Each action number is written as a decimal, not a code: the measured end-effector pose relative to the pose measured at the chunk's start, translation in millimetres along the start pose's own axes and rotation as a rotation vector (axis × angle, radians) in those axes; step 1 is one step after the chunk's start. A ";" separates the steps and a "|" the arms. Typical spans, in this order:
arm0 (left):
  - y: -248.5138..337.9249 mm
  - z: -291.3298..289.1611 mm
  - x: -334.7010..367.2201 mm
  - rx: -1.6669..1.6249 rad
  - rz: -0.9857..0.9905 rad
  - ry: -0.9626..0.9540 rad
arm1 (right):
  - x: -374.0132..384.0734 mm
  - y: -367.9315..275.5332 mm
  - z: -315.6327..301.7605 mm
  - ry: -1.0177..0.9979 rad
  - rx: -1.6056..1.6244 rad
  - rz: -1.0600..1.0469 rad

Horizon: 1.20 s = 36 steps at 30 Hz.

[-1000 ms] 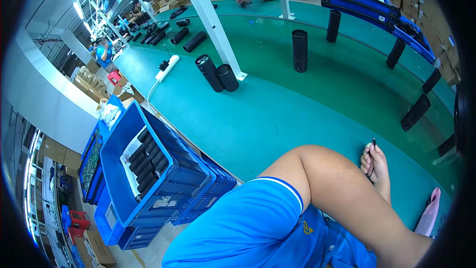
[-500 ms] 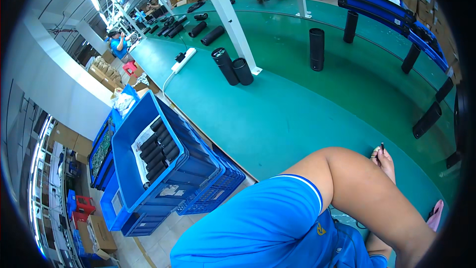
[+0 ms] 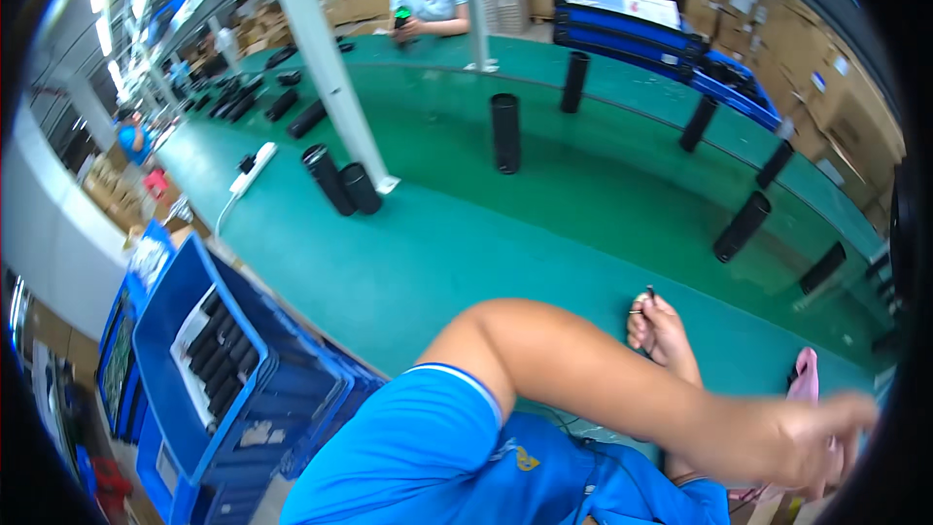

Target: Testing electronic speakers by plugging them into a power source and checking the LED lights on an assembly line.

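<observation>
My left arm crosses in front of me to the right. At its end, my left hand (image 3: 816, 442) is blurred by motion, its fingers bent, beside a pink cloth-like thing (image 3: 804, 374) at the right. Whether it holds anything I cannot make out. Behind that forearm, my right hand (image 3: 664, 331) is raised over the green table. Its fingers are closed on a thin black rod (image 3: 651, 293), whose tip sticks up; the rest is hidden in the grip. A ring-like band shows at the fingers.
Black cylinders (image 3: 505, 133) stand in a spaced row on the green table (image 3: 437, 262). Two more cylinders (image 3: 361, 189) stand by a white post (image 3: 321, 68). A blue bin (image 3: 277, 399) with black tubes is at left. Across the table sits a person (image 3: 428, 0) holding something.
My view has turned to the right, so the table things sit further left. My left hand has come into sight at the right. The right hand keeps hold of the rod.
</observation>
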State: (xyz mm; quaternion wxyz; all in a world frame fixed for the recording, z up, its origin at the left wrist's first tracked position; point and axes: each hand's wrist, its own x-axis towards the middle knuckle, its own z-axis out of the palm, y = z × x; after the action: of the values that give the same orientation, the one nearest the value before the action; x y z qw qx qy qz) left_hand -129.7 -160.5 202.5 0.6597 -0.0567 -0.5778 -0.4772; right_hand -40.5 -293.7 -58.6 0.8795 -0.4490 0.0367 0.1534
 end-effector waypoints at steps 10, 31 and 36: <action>179.7 -317.7 -140.5 2.579 -0.532 0.773 | -6.0 -19.7 2.4 -0.016 0.165 -0.076; 287.2 -425.4 -192.2 2.554 -1.184 1.190 | 2.5 -3.6 -5.7 -0.033 0.174 -0.088; 238.0 -343.6 -162.9 2.447 -0.364 1.059 | 2.7 -9.3 -9.2 0.033 0.383 -0.042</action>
State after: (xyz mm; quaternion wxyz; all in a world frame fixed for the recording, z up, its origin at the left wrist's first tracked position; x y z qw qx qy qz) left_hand 299.1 -155.7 71.0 0.3564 0.8313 -0.3066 0.2965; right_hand -34.5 -305.5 -57.4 0.9512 -0.2765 0.0700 0.1177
